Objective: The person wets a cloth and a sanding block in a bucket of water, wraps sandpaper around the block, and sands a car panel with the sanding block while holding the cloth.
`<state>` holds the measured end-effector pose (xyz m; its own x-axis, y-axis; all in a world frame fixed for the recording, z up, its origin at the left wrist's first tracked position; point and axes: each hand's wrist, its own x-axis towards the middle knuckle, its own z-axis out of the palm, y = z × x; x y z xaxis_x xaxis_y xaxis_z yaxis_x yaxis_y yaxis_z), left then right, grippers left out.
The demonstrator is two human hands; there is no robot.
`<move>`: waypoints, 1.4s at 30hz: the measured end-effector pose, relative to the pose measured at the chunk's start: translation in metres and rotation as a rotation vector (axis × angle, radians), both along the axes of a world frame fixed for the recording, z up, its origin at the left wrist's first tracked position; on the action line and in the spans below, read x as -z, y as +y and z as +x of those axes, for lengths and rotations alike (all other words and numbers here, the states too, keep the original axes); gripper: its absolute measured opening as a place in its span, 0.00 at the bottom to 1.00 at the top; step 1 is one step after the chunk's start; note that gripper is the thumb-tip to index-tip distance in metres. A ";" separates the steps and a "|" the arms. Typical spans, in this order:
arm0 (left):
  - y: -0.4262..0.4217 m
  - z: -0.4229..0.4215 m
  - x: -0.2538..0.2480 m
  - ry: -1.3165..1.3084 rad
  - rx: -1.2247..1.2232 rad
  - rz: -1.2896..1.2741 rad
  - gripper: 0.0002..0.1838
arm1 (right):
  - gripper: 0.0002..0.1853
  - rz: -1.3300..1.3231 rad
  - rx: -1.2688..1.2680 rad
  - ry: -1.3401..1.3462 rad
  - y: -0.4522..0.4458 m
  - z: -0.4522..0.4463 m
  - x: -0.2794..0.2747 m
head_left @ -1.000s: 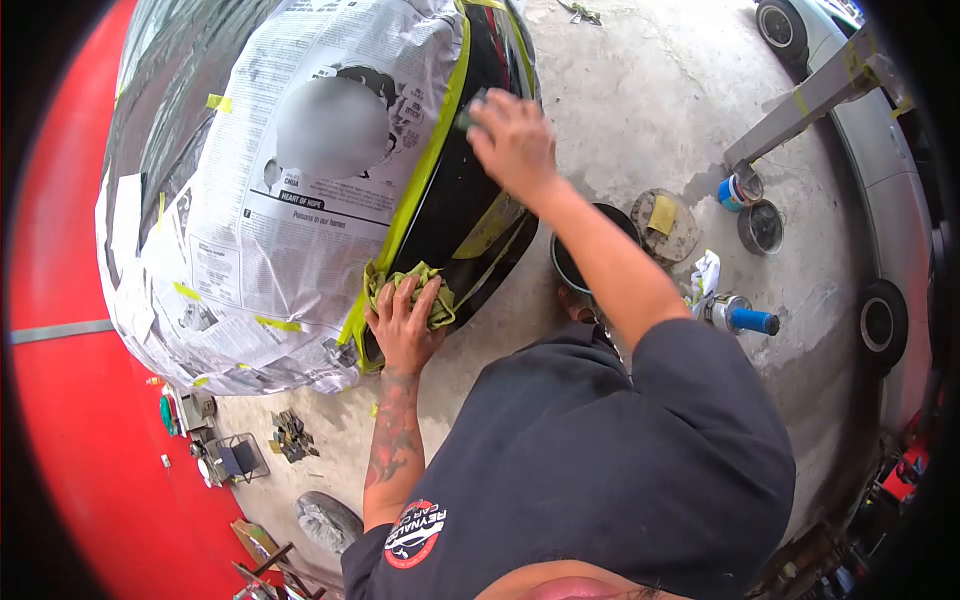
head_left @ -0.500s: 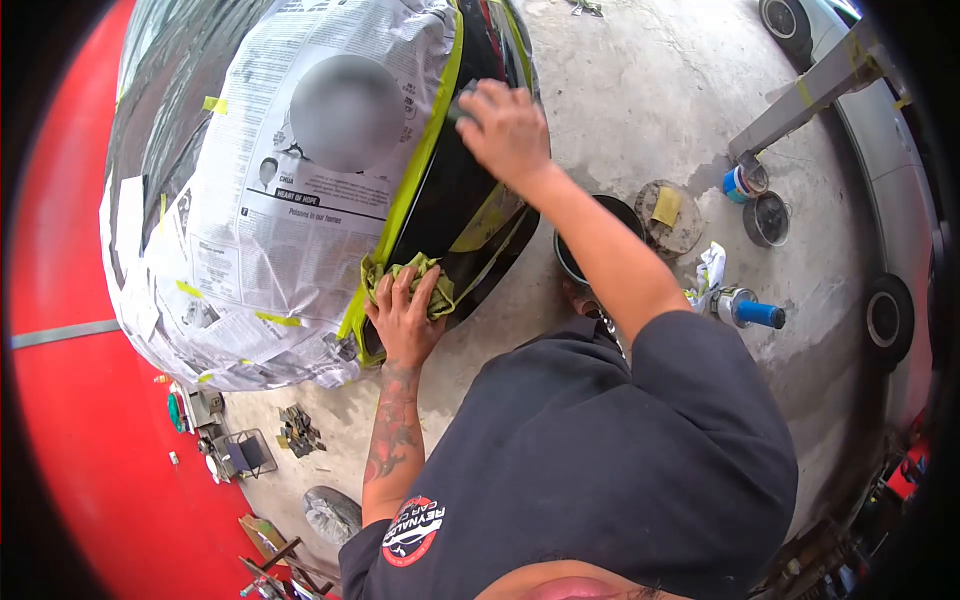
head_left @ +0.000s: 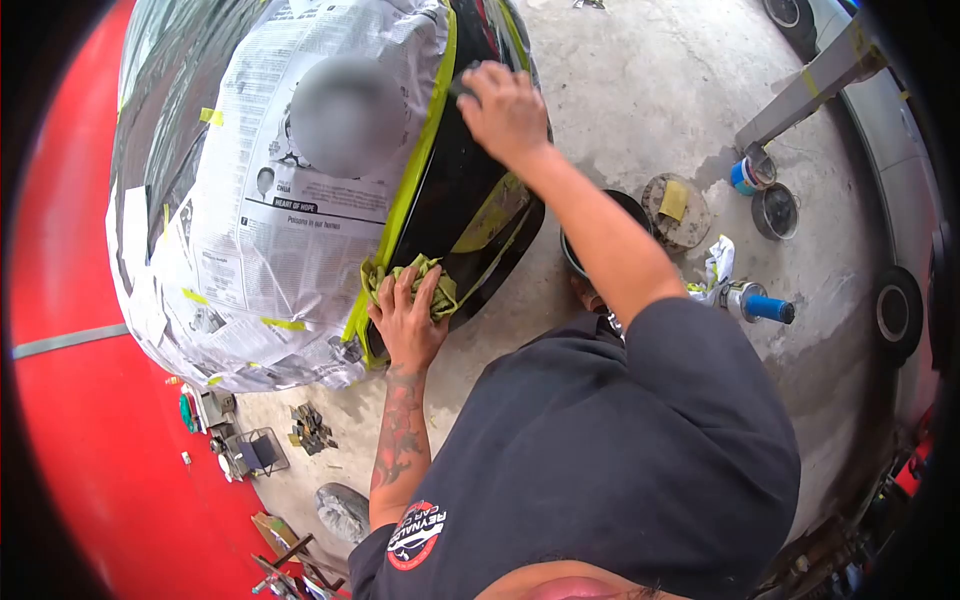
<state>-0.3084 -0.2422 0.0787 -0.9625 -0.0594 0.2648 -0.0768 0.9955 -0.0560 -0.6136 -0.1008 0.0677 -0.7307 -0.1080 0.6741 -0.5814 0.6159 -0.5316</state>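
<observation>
A car part with a black panel stands in front of me, masked with newspaper and yellow-green tape. My left hand, on the tattooed arm, presses a crumpled yellow-green cloth against the panel's lower end. Farther up, my right hand is on the black surface, its fingers closed round a small dark pad, mostly hidden under them. A dull yellowish patch shows on the panel to the right.
Right of the panel, a black bucket is partly behind my right arm. Beyond it are a round slab with a yellow sheet, a blue can, a dark pail and a blue-handled tool. A grey post stands near a car.
My right hand has moved a little up along the black panel with the dark pad. My left hand stays on the cloth. The view has shifted slightly.
</observation>
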 end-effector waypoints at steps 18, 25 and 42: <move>0.036 -0.055 -0.019 -0.051 0.031 0.065 0.42 | 0.15 0.019 0.005 -0.034 -0.001 -0.075 -0.005; 0.052 -0.077 -0.017 -0.057 0.018 0.061 0.42 | 0.19 -0.005 -0.134 0.006 0.016 -0.050 0.003; 0.054 -0.088 -0.011 -0.079 0.018 0.040 0.40 | 0.24 -0.047 -0.362 -0.002 0.053 0.036 0.033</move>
<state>-0.3964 -0.1885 0.0897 -0.9813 -0.0507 0.1856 -0.0556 0.9982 -0.0211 -0.5779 -0.0482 0.0352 -0.6519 -0.3285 0.6835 -0.7564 0.3451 -0.5556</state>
